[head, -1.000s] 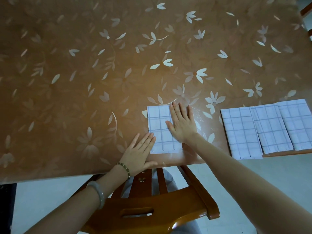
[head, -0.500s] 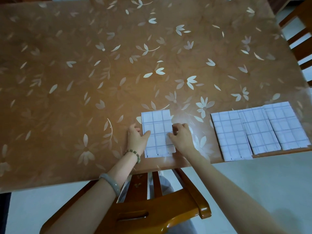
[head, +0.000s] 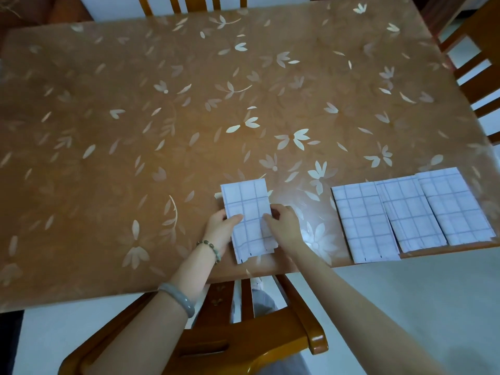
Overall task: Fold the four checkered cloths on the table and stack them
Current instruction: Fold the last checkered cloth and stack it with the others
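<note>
A folded white checkered cloth (head: 247, 209) lies near the table's front edge. My left hand (head: 220, 226) grips its left edge, thumb on top. My right hand (head: 282, 221) grips its right edge the same way. To the right, three more folded checkered cloths lie side by side and slightly overlapping at the front edge: the left cloth (head: 362, 223), the middle cloth (head: 408, 215) and the right cloth (head: 454, 204).
The brown table (head: 162, 158) has a flower-patterned cover. A wooden chair (head: 216, 345) stands tucked in below the front edge, under my arms. More wooden chairs stand at the far side (head: 189, 2) and at the right (head: 479, 63).
My hands were flat, the right one pressing on the cloth. They closed on the cloth's two side edges. The camera view has pulled back and shows more of the table.
</note>
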Motion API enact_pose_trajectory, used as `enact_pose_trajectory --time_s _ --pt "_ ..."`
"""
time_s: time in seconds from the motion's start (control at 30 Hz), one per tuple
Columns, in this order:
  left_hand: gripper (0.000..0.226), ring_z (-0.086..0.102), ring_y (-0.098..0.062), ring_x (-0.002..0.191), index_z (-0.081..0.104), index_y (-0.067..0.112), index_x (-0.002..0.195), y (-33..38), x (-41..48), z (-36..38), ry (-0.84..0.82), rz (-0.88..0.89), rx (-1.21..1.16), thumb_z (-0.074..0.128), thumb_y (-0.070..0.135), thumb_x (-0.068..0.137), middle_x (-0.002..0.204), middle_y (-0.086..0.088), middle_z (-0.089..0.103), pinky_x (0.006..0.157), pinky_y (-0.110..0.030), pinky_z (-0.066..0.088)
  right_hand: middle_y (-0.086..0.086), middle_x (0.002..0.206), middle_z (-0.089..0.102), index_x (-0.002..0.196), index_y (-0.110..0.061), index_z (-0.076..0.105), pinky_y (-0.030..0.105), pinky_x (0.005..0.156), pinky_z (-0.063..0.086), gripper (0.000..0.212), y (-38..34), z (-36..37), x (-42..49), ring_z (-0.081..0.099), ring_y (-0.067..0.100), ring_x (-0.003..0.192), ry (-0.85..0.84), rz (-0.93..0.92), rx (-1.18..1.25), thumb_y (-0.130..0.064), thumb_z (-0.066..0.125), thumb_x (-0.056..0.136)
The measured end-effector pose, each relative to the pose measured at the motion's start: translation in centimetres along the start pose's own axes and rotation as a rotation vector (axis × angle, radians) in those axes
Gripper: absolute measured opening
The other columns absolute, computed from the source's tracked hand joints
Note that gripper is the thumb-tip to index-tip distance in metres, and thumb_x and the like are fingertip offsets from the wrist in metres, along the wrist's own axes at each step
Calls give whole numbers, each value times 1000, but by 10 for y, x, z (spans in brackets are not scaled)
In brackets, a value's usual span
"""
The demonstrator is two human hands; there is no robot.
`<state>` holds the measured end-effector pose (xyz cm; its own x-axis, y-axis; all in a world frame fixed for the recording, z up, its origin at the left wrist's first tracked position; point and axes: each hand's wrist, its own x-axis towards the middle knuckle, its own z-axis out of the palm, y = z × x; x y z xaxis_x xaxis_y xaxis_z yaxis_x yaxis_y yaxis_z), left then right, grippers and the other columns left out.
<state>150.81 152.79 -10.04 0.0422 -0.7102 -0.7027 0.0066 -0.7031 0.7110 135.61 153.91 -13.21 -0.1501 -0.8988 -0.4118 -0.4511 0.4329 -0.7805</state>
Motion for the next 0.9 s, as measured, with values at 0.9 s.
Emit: enact_pose_trajectory --time_s 0.9 --pt "17 65 -23 99 60 4 107 72 -103 -34 -329 255 -140 48 0 95 111 -9 67 79 -38 57 15 100 72 102 1 69 39 75 58 28 -99 -78 -125 70 29 92 -53 83 633 -21 69 86"
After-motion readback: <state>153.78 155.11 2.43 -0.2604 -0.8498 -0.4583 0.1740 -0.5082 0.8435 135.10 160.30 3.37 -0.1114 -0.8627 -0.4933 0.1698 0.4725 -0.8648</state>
